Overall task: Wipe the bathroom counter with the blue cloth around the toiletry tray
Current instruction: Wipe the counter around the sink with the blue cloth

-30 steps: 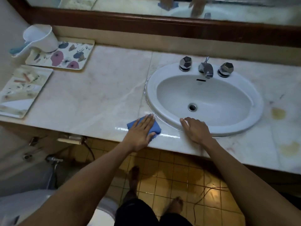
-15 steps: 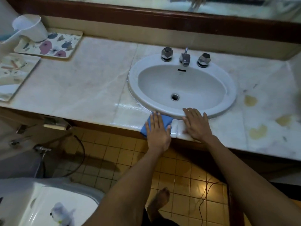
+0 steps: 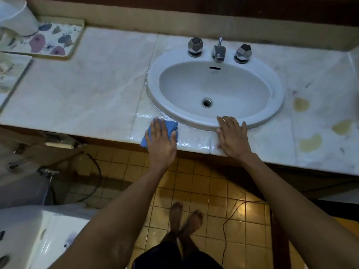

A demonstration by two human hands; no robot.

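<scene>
Pale marble counter (image 3: 93, 90): my left hand (image 3: 161, 139) presses flat on the crumpled blue cloth (image 3: 170, 127) at the near edge; my right hand (image 3: 232, 137) lies open beside the white oval sink (image 3: 275, 94).

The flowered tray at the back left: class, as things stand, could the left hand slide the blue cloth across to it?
Probably yes. The left hand lies flat on the blue cloth at the counter's front edge, and bare marble runs from there to the flowered tray; nothing stands between. It looks a long stretch, though.
</scene>
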